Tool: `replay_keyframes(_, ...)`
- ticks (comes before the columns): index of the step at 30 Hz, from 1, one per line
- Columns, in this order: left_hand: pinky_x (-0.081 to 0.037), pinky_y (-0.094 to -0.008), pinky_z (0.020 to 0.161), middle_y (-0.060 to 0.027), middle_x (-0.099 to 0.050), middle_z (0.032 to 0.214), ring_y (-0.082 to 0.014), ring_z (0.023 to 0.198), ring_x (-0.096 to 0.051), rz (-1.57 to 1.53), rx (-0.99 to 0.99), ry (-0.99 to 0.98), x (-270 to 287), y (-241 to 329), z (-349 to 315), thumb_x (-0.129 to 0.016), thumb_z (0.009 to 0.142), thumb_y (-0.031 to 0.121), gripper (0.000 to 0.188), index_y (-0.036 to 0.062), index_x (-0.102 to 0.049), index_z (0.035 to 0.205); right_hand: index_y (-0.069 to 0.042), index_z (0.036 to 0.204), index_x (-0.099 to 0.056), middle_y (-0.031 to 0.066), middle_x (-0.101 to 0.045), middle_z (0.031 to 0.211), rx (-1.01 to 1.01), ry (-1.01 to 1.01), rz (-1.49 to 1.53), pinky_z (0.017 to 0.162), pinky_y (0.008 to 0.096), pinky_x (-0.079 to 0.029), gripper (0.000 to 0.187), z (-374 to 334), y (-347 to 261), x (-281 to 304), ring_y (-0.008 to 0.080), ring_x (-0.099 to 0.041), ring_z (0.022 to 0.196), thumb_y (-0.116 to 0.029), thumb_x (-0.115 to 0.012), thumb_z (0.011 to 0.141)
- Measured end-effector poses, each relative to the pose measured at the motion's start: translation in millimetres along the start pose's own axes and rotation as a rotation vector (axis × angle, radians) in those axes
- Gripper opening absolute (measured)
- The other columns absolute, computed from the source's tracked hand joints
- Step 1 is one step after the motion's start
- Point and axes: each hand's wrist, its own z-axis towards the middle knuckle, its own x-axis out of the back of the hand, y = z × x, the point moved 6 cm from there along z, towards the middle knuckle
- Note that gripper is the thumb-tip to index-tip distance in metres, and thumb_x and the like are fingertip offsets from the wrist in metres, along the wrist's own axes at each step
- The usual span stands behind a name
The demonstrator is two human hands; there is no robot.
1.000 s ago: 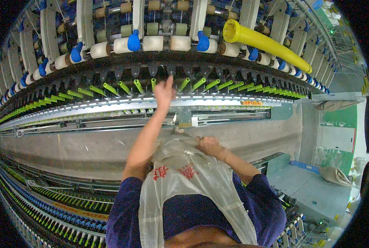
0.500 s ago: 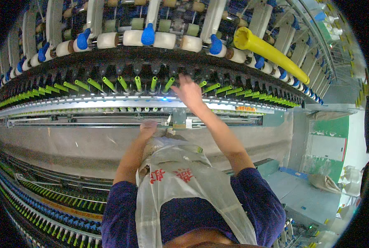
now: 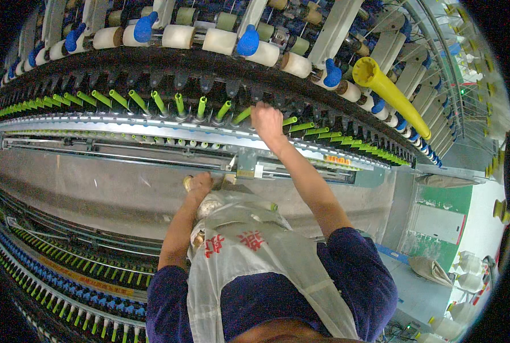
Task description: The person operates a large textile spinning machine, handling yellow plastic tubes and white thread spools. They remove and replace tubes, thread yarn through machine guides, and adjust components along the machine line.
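At upper ctr., mid-row: one lime-green, slim, hollow-looking tube (image 3: 242, 116), prob. plastic, tilted, one of a long row of similar lime-green tubes (image 3: 202, 107); upper end touches, or sits just beside, the bare R. hand (image 3: 268, 122).

Handling (est.): light, stiff, smooth, poss. slippery; not fragile, though any fine thread on it would be. Best hold: upper end, thumb opp. fingers, force kept along tube's own axis.

R. hand: back uppermost, fingers bent & drawn in; fingertips hidden, so cannot tell if tube is gripped.

Bare L. hand (image 3: 200, 183): lower, nr. waist; fingers curled, seemingly closed round a pale yellowish, round-ended piece (image 3: 187, 183), partly hidden, material unclear.

Adj.: silver-grey, long metal rail (image 3: 169, 127) below row. Beyond: white, cylindrical rollers (image 3: 178, 36) w/ blue, rounded, prob. plastic knobs (image 3: 247, 41). To R., across rollers: yellow, long, flared, prob. plastic pipe (image 3: 395, 100).

Worn: translucent whitish, prob. plastic apron (image 3: 240, 220), red print, over dark-blue, short-sleeved cloth shirt (image 3: 272, 297).

Lower L.: second machine bank (image 3: 95, 280), w/ green tubes & blue fittings.
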Motion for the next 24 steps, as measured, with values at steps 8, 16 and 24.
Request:
replay_keyframes(8, -0.051, -0.0455, 0.073, -0.0199, -0.066, 0.087, -0.0352, 0.083, -0.065, 0.085, -0.075, -0.049, 14, 33, 8, -0.054, 0.081, 0.022, 0.023, 0.0033, -0.067, 0.082, -0.006, 0.069, -0.057, 0.0125, -0.06, 0.063, -0.054, 0.089, 0.201, 0.048, 0.0409, -0.047, 0.019, -21, 19, 3, 0.0309, -0.056, 0.048, -0.017, -0.056, 0.084)
replay_keyframes(16, -0.05, -0.0465, 0.074, -0.0194, -0.065, 0.086, -0.0371, 0.085, -0.063, -0.04, -0.139, 0.079, 64, 81, 25, -0.055, 0.085, 0.032, 0.03, 0.003, -0.064, 0.086, -0.006, 0.081, -0.064, 0.0117, -0.063, 0.073, -0.235, 0.242, 0.223, 0.054, 0.0401, -0.051, 0.008, -29, 30, 38, 0.0305, -0.062, 0.061, -0.011, -0.061, 0.077)
replay_keyframes(24, -0.051, -0.0456, 0.072, -0.0197, -0.064, 0.087, -0.0369, 0.083, -0.062, -0.022, -0.163, -0.036, 86, 127, 36, -0.05, 0.09, 0.035, 0.034, 0.0036, -0.06, 0.1, -0.006, 0.085, -0.063, 0.0106, -0.06, 0.074, 0.45, -0.195, 0.066, 0.051, 0.0376, -0.05, 0.014, -77, 31, -21, 0.025, -0.062, 0.068, -0.007, -0.059, 0.071)
